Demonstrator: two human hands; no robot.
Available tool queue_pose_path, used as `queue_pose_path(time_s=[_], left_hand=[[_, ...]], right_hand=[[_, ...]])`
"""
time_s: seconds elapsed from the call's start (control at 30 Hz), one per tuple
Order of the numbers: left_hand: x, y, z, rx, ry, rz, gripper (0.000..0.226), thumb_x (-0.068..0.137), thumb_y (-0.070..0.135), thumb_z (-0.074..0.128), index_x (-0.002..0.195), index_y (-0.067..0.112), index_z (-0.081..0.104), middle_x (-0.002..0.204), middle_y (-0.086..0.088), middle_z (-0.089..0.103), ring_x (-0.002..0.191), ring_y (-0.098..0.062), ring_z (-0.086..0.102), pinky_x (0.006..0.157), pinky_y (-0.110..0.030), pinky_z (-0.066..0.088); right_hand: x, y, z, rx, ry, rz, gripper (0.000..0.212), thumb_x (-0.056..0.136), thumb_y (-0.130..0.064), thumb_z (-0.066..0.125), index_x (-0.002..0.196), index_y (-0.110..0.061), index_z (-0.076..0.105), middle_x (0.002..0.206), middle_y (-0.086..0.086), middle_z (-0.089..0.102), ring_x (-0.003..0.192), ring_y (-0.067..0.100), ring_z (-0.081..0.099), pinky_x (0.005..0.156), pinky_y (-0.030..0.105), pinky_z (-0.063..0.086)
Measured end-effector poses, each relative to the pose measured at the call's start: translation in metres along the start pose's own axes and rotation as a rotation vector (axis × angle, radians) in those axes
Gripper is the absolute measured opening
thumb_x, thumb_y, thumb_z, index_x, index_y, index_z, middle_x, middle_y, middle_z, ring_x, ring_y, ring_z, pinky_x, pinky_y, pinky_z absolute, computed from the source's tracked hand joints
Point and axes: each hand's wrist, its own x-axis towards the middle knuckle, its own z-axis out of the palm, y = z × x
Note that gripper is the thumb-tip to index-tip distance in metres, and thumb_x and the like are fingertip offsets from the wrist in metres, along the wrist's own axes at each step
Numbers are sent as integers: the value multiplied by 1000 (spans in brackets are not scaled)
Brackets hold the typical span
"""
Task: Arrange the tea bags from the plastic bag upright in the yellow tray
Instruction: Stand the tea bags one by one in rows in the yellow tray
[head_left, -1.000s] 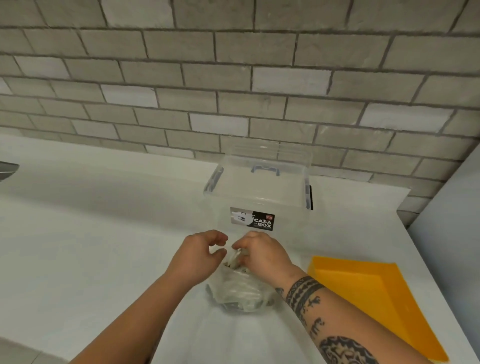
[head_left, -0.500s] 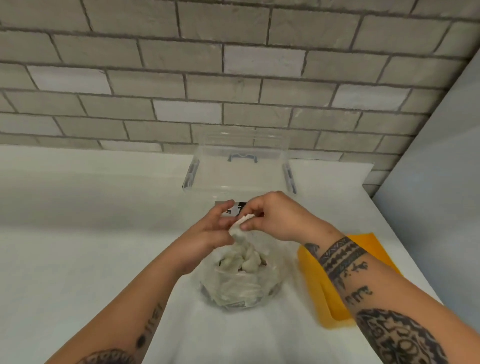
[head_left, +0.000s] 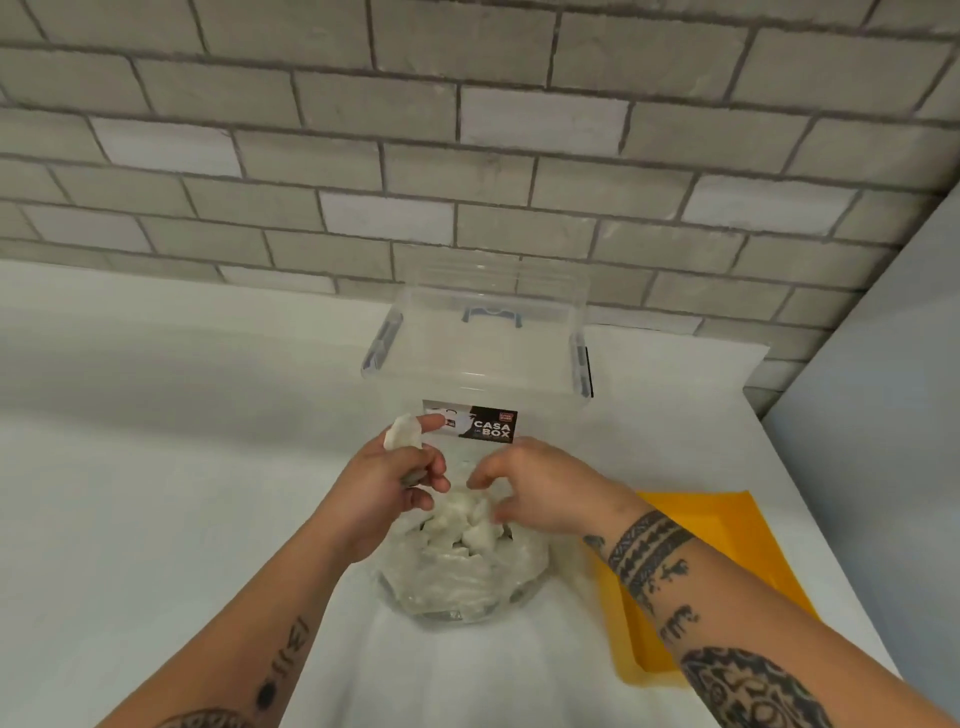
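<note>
As hands (head_left: 387, 483) (head_left: 540, 493) hover, label (head_left: 470, 424): CASA BOX.

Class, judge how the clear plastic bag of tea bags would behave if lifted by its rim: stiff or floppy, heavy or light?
Probably floppy: the plastic bag is crumpled and slumps on the counter, so it would likely sag. Probably light: the tea bags inside look small and papery.

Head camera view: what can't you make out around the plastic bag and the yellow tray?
All in the head view:
- Tea bags in the plastic bag: count unclear, heaped and blurred behind crinkled film.
- Right hand: blurred fingertips; whether they pinch anything is unclear.
- Yellow tray: near part hidden by the right forearm.
</note>
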Motion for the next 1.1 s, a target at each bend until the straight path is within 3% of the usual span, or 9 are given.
queue_pose_path(time_s=[0.07, 0.17, 0.27, 0.37, 0.53, 0.7, 0.8, 0.93, 1.1], left_hand=[[-4, -3, 3, 9, 39, -8, 34, 100, 0, 46, 125, 17, 63, 78, -11, 58, 70, -25, 60, 56, -31, 43], [-9, -5, 6, 72, 70, 1, 32, 100, 2, 48, 125, 18, 62, 78, -10, 58, 72, -25, 60, 57, -31, 44], [-10, -2, 9, 132, 131, 18, 30, 100, 6, 50, 123, 18, 63, 77, -8, 59, 73, -23, 61, 59, -32, 47], [-10, 2, 13, 222, 182, 44, 20, 103, 19, 54, 117, 18, 67, 78, -6, 61, 73, -19, 63, 61, -33, 49], [-14, 11, 17, 355, -26, 66, 42, 83, 53, 77, 104, 17, 72, 79, 4, 67, 66, -8, 57, 57, -23, 44], [-10, 9, 16, 296, 61, 93, 10, 92, 16, 75, 86, 10, 69, 68, -2, 60, 60, -15, 52, 53, -26, 40], [-8, 9, 14, 162, 196, 91, 10, 95, 17, 70, 88, 11, 68, 74, -4, 64, 66, -18, 56, 55, -28, 42], [-3, 10, 15, -44, 342, 85, 11, 98, 24, 67, 98, 14, 66, 85, -4, 68, 76, -17, 63, 64, -31, 46], [2, 12, 31, -156, 239, 64, 7, 99, 19, 63, 92, 21, 61, 85, 0, 69, 75, -12, 65, 70, -32, 46]], right_hand=[[8, 3, 18, -200, -76, -19, 46, 80, -33, 75, 124, -40, 64, 113, -1, 60, 105, 23, 57, 88, 37, 51], [11, 3, 19, -214, -75, -49, 31, 87, -34, 68, 118, -38, 69, 101, 2, 52, 100, 28, 59, 84, 34, 49], [6, 1, -6, -9, -75, -59, 32, 93, -35, 67, 124, -30, 67, 111, -1, 61, 100, 16, 58, 81, 27, 44], [2, -5, -37, 132, -74, -111, 32, 93, -38, 68, 123, -26, 66, 89, -18, 58, 77, 0, 53, 66, 18, 39], [2, -14, -70, 190, -139, -178, 16, 84, -42, 76, 99, -35, 72, 75, -18, 66, 66, -2, 57, 66, 22, 45], [2, -10, -78, 299, -63, -137, 18, 78, -38, 83, 85, -26, 73, 82, -4, 74, 71, 8, 65, 71, 32, 54], [-3, -3, -75, 495, 72, -102, 15, 85, -30, 79, 91, -17, 75, 87, 4, 74, 75, 15, 70, 73, 31, 58], [-12, -4, -77, 817, 162, -63, 10, 92, -23, 71, 92, -13, 73, 81, 3, 70, 70, 7, 62, 66, 22, 53], [-4, -21, -56, 968, 166, 0, 13, 87, -28, 76, 96, -19, 74, 110, 0, 73, 87, 11, 64, 77, 26, 53]])
